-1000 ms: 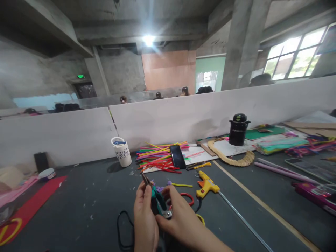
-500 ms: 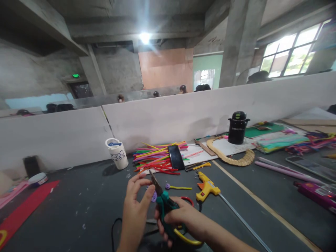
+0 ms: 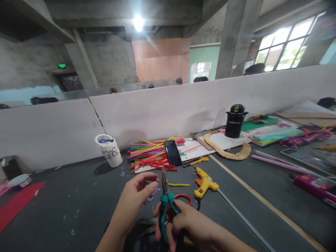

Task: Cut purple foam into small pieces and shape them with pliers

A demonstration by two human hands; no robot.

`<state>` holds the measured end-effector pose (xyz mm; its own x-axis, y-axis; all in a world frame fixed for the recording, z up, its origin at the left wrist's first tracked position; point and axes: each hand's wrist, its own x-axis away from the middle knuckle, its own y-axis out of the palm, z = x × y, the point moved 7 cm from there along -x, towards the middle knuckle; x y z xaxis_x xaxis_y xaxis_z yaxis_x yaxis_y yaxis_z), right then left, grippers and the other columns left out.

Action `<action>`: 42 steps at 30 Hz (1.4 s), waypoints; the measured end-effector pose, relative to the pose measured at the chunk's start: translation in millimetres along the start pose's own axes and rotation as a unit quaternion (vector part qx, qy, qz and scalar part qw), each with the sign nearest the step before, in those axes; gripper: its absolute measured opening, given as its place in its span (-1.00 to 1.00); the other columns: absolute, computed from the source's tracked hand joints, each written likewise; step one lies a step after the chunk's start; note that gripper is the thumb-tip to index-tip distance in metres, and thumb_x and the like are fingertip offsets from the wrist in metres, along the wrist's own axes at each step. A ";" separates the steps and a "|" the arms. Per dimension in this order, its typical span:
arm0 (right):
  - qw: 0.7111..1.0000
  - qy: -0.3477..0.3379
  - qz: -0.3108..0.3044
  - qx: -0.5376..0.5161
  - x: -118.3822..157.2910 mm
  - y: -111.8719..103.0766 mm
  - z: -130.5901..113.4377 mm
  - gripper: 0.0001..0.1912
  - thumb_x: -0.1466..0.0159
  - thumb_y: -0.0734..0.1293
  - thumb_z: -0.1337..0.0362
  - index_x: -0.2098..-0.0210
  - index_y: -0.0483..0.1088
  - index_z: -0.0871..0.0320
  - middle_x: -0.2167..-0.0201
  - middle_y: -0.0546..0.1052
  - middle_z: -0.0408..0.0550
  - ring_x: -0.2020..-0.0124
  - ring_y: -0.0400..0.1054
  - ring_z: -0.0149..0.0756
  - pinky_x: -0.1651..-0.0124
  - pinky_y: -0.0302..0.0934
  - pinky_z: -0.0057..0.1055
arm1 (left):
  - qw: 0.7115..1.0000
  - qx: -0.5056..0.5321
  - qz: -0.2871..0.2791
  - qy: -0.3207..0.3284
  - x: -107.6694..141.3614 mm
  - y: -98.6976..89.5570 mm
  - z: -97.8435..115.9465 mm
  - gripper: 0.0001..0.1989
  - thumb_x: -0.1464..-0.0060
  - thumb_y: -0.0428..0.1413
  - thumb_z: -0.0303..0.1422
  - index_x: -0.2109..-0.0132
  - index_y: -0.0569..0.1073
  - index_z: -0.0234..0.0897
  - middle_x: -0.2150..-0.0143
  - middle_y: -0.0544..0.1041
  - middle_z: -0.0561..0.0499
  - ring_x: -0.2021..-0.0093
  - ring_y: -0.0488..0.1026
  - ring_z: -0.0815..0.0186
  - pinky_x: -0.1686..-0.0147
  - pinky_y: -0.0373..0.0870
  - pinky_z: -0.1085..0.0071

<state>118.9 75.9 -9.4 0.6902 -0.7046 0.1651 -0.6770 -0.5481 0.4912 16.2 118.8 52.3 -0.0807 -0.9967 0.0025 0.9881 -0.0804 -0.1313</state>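
Note:
In my right hand (image 3: 181, 218) is a pair of needle-nose pliers (image 3: 165, 196) with teal grips, its jaws pointing up and away from me. My left hand (image 3: 138, 190) hovers just left of the jaws, fingers curled, with a gap between thumb and index finger and nothing visible in it. Past my left thumb shows a small purple curled piece (image 3: 154, 194), seemingly on the table and partly covered by the hand. A yellow-green stem (image 3: 180, 184) lies behind the pliers. A red ring-shaped handle (image 3: 183, 198) shows beyond my right hand.
A yellow glue gun (image 3: 205, 183) with a long clear glue stick lies to the right. Behind stand a pile of colourful pipe cleaners (image 3: 147, 155), a phone (image 3: 173, 153), a white cup (image 3: 110, 152) and a black tumbler (image 3: 234, 122). A white partition (image 3: 157, 115) closes off the back.
The pliers have swung from leaning left to nearly upright, moving away from my left fingers. My left hand has drawn slightly left of the jaws. The whole view has shifted a little.

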 end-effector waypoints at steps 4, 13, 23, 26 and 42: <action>0.999 0.020 0.003 0.027 -0.7 -1.4 10.1 -0.46 0.26 0.18 0.52 0.23 0.36 0.27 0.54 0.49 -0.09 0.58 0.37 -0.39 0.48 0.17 -0.51 | 0.998 0.005 -0.059 -0.010 -3.5 8.9 1.1 -0.73 0.10 0.18 -0.30 0.19 0.50 -0.28 0.41 0.52 0.02 0.60 0.24 0.47 0.67 0.10 0.54; 0.999 0.022 0.026 0.029 0.1 1.7 9.3 -0.58 0.28 0.19 0.53 0.38 0.39 0.24 0.48 0.48 -0.11 0.44 0.41 -0.31 0.21 0.18 -0.37 | 0.997 -0.066 -0.012 0.034 1.3 3.3 8.6 -0.81 0.13 0.18 -0.35 0.28 0.47 -0.27 0.47 0.42 0.08 0.55 0.23 0.42 0.57 0.17 0.49; 0.997 0.034 -0.017 0.073 2.0 5.6 15.4 -0.62 0.25 0.20 0.52 0.42 0.42 0.22 0.56 0.45 -0.18 0.55 0.35 -0.43 0.37 0.19 -0.50 | 0.993 -0.101 -0.058 0.016 4.0 -1.4 16.2 -0.91 0.18 0.18 -0.39 0.44 0.43 -0.26 0.56 0.34 0.12 0.53 0.25 0.37 0.52 0.15 0.46; 0.992 0.073 -0.045 0.088 2.5 4.5 22.9 -0.72 0.28 0.22 0.50 0.54 0.41 0.23 0.61 0.43 -0.17 0.57 0.32 -0.43 0.52 0.14 -0.58 | 0.989 -0.087 -0.115 -0.032 0.3 -5.2 12.8 -0.88 0.22 0.21 -0.38 0.46 0.41 -0.27 0.56 0.37 0.14 0.55 0.26 0.40 0.54 0.12 0.49; 0.986 0.121 -0.105 0.044 7.4 17.2 15.4 -0.76 0.31 0.17 0.43 0.61 0.36 0.28 0.66 0.44 -0.04 0.72 0.32 -0.33 0.65 0.22 -0.49 | 0.987 -0.143 -0.062 -0.030 7.9 -30.1 5.4 -0.73 -0.01 0.04 -0.25 0.49 0.49 -0.33 0.68 0.29 0.11 0.65 0.15 0.43 0.66 0.00 0.51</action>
<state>108.4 54.2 -12.9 0.8511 -0.4490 0.2720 -0.5248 -0.7145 0.4627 -13.4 113.3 61.6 -0.1829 -0.9787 0.0930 0.8925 -0.2050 -0.4017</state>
